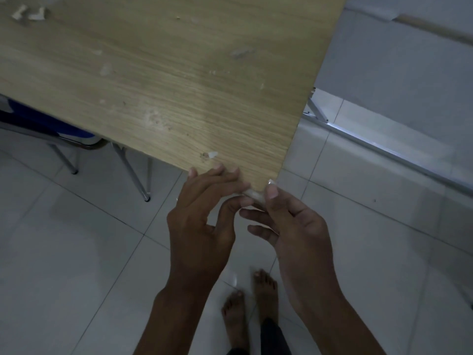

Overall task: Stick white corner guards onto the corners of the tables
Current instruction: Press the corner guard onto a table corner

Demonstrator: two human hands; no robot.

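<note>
Landmark: near table corner point(263, 187).

Left hand point(202, 226) just left of corner, thumb and forefinger pinching corner guard point(253, 195), other fingertips resting on tabletop edge.

Right hand point(294, 226) just right of corner, thumb pressing guard's right side, fingers curled beneath.

Guard sits at corner tip, between both hands, equally close; whether fully seated, cannot tell.

Two more white guards point(29, 12) far across table point(166, 73), well apart from corner.
</note>
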